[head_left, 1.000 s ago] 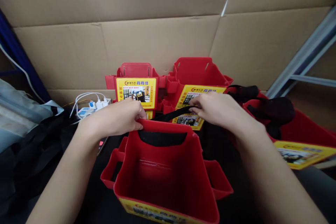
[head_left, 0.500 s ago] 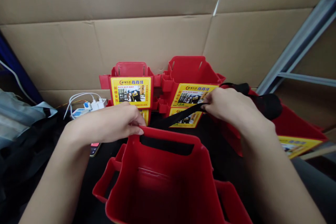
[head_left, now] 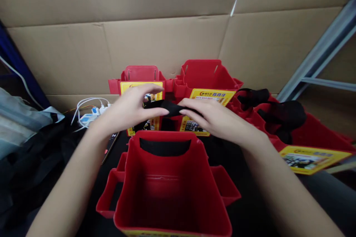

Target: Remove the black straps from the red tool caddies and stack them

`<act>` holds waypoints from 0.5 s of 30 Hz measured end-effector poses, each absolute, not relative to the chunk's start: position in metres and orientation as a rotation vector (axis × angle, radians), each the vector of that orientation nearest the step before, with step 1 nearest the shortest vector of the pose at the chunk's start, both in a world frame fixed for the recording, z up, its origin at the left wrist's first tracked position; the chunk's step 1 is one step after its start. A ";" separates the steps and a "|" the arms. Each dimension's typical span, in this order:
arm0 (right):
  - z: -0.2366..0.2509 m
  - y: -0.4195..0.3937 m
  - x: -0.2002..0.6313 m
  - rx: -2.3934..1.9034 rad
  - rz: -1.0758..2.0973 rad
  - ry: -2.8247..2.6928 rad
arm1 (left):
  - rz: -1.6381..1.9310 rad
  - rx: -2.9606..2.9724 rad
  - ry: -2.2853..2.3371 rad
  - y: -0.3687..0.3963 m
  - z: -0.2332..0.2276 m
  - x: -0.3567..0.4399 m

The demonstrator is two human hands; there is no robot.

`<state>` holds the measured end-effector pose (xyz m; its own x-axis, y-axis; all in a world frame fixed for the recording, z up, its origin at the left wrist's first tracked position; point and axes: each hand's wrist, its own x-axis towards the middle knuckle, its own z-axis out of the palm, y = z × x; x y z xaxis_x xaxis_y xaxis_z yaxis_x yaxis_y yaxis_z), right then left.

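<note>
Your left hand point(head_left: 130, 109) and right hand point(head_left: 211, 118) both pinch the black strap point(head_left: 167, 106), already threaded through the red bucket point(head_left: 172, 189), its ends not yet joined.

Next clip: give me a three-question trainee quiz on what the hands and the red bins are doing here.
1. True or false: both hands grip the rim of the nearest red bin.
2. What do the left hand and the right hand hold between them? A) a black strap B) a white cable C) a yellow label
3. Fill in: the red bin on the far right has black ____ piled on it.

Key
1. False: both hands are above and behind the bin, pinching the strap.
2. A
3. straps
</note>
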<state>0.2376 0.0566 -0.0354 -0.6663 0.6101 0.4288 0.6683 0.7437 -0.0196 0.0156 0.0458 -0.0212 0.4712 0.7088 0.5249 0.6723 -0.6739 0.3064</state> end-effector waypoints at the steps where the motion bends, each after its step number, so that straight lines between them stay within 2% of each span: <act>1: -0.037 0.055 0.232 -0.953 -0.162 -2.536 | 0.977 2.673 1.136 0.051 -0.025 0.023; 5: -0.037 0.057 0.235 -0.893 -0.061 -2.503 | 0.748 2.693 1.031 0.063 -0.029 0.027; 11: -0.016 0.063 0.285 -1.139 -0.110 -2.258 | 0.709 2.627 1.651 0.048 -0.008 -0.035; 15: -0.020 0.062 0.274 -1.139 -0.174 -2.268 | 0.534 2.661 1.529 0.047 -0.014 -0.029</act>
